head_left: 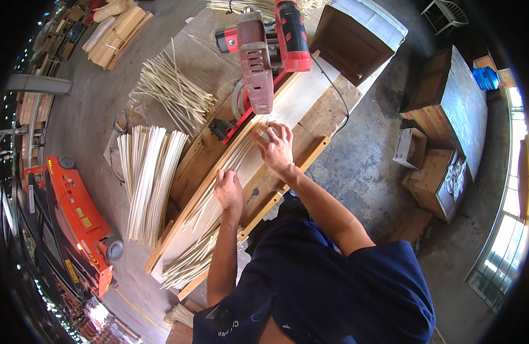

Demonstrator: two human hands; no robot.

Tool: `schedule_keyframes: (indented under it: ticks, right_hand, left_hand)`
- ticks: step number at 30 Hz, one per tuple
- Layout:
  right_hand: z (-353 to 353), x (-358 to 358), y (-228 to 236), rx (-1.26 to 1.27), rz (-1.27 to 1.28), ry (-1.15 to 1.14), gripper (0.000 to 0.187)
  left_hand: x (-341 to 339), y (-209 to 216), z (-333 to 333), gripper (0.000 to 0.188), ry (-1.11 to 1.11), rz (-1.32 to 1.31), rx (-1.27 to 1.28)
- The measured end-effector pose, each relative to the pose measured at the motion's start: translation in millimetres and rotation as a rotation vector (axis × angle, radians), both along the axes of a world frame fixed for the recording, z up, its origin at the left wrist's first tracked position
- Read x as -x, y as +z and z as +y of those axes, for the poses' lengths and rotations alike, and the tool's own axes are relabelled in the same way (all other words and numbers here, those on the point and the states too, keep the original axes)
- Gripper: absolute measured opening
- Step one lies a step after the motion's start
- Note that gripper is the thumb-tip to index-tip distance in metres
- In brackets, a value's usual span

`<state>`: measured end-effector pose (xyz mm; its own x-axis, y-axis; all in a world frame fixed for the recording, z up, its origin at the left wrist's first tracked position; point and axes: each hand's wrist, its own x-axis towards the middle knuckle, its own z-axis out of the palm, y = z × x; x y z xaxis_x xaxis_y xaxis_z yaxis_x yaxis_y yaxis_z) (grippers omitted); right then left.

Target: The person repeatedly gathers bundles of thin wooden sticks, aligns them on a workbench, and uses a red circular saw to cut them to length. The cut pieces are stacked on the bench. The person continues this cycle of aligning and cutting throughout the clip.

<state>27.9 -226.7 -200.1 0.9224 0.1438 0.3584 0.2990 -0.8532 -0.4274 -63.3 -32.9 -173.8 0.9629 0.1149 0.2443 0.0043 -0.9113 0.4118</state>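
A thin bundle of pale wooden sticks point(238, 156) lies along a raised wooden strip on the workbench point(327, 116). My left hand point(228, 190) is closed on the bundle, fingers curled over it. Farther up, my right hand point(275, 150) grips the same sticks with bent fingers, just below the saw. That red miter saw point(256, 69) stands over the far part of the bench, its head above the sticks; its blade is mostly hidden. More loose sticks point(191, 261) lie at the bench's near left end.
Left of the bench are a thick stack of sticks point(151, 178) and a looser heap point(175, 92). A brown box point(356, 46) stands beyond the saw, near a black cable point(346, 100). An orange wheeled machine point(81, 212) is at left, wooden crates point(442, 114) at right.
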Motion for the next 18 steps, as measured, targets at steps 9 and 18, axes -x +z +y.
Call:
schedule_keyframes:
  ticks: [9, 18]
  right_hand:
    - [1.1, 2.0, -0.8, 0.008, 0.038, -0.01, 0.044]
    - [0.5, 1.1, -2.1, -0.001, -0.031, -0.036, 0.045]
  left_hand:
    - [-0.4, 0.1, -1.3, 0.003, -0.026, 0.047, -0.06]
    - [-4.9, -0.8, -0.2, 0.008, -0.1, 0.032, -0.281]
